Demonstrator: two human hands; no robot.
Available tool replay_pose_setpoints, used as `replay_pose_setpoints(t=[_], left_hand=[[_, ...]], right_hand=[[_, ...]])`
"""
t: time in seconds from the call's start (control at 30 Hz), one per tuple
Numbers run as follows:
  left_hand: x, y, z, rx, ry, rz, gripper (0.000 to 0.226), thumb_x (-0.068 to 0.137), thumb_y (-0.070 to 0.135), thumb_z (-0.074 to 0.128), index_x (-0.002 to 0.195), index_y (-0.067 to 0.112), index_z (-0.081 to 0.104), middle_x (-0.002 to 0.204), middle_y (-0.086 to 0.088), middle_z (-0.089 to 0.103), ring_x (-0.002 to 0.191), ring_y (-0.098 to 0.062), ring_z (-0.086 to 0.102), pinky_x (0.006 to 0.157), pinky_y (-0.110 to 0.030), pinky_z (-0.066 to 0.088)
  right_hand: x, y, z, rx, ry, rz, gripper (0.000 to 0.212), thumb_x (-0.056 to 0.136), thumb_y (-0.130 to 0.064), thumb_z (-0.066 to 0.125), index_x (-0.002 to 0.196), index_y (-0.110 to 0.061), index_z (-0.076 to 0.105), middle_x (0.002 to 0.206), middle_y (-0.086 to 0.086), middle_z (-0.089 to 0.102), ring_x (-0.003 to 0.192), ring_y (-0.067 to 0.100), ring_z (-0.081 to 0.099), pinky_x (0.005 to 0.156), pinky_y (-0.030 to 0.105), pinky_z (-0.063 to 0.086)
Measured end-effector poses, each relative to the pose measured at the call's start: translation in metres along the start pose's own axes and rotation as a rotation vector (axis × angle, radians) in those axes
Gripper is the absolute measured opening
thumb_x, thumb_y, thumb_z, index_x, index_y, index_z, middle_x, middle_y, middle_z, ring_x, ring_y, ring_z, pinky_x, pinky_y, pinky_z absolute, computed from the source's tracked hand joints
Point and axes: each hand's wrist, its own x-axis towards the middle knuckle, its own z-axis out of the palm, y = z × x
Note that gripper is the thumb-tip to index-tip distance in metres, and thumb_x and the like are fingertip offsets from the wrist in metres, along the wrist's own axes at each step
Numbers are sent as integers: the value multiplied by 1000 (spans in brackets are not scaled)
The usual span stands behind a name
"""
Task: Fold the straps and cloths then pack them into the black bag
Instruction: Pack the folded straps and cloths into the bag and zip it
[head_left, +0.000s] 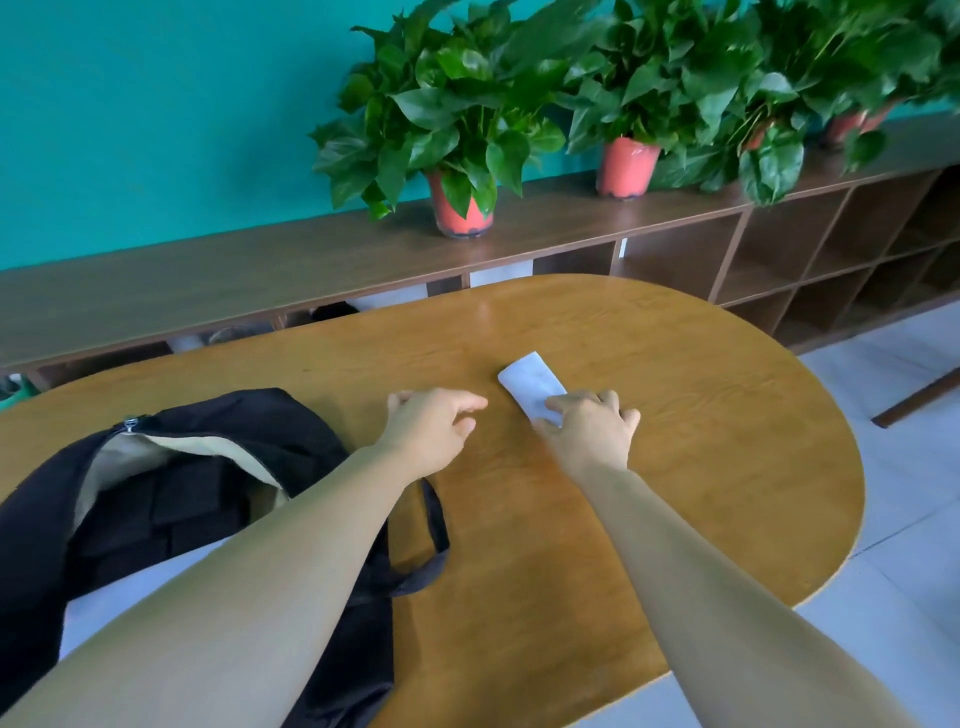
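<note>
A small folded white cloth (529, 380) lies on the oval wooden table (701, 415), a little right of centre. My right hand (589, 428) rests on its near end, fingers curled over the edge. My left hand (428, 421) hovers just left of the cloth with loosely bent fingers and holds nothing. The black bag (218, 431) lies open at the left, its beige lining and several folded black pieces visible inside. One bag strap (434, 551) loops out onto the table under my left forearm.
A long brown shelf unit (208, 280) runs along the teal wall behind the table, with potted plants (457, 119) in red pots on top. White tiled floor (909, 519) lies to the right of the table's rounded end.
</note>
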Motion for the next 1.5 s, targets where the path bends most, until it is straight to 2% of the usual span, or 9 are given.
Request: replay_pose_setpoints(t=[0.2,0.4,0.5,0.67,0.93,1.07,1.2,1.3,1.5], left_hand=[[5,-1,12,8,-21,-22,37,101,21,40,131,37,54,107,10,68,109,-13,53,96,-29,20],[-9,2,17,40,-19,21,38,101,16,39,130,34,55,131,14,57,127,-9,40,102,-34,15],[-24,3,19,67,-53,25,37,101,18,37,126,36,57,128,13,59,129,-6,35,107,-38,12],[-56,6,22,136,-108,-5,34,101,22,38,119,39,61,116,13,64,125,-8,38,109,-41,3],[-98,17,18,113,-63,-27,30,100,25,40,107,36,67,105,13,68,108,-9,52,94,-33,6],[-102,26,14,67,13,-80,26,99,28,44,113,33,65,107,10,68,107,-13,55,97,-35,17],[-99,30,14,54,-99,-191,41,95,34,53,135,23,49,129,1,58,118,-20,53,101,-36,35],[-96,31,18,57,-176,-245,43,94,32,54,133,17,48,127,-4,56,111,-24,56,93,-37,47],[-83,33,18,152,-279,-313,37,90,32,56,123,16,53,120,-3,58,105,-24,57,88,-35,46]], right_hand=[[5,4,-3,78,-73,-47,37,82,-12,50,103,-36,68,115,-18,63,118,14,32,84,36,18],[-12,14,-4,201,-125,-100,41,80,-7,48,96,-37,70,108,-21,66,116,7,32,81,31,14],[-28,16,-8,271,-166,-116,42,80,-3,46,92,-36,70,110,-24,64,115,2,32,81,28,12],[-61,15,-14,292,-208,-136,43,78,-2,44,86,-37,68,110,-25,63,113,-2,31,80,27,12],[-110,16,-21,361,-170,-106,39,82,-6,47,75,-39,67,94,-26,64,113,2,35,78,26,11],[-108,16,-33,568,-15,50,23,82,-18,54,82,-33,72,81,-15,65,108,15,48,78,27,11],[-105,17,-48,300,-56,221,21,81,-34,56,98,-30,68,85,-10,63,115,18,39,87,34,21],[-101,14,-48,203,-226,354,25,78,-39,56,87,-21,71,74,-6,59,113,19,36,86,35,23],[-93,10,-43,141,-335,388,14,75,-30,56,69,-21,63,75,-3,60,106,18,31,83,34,21]])
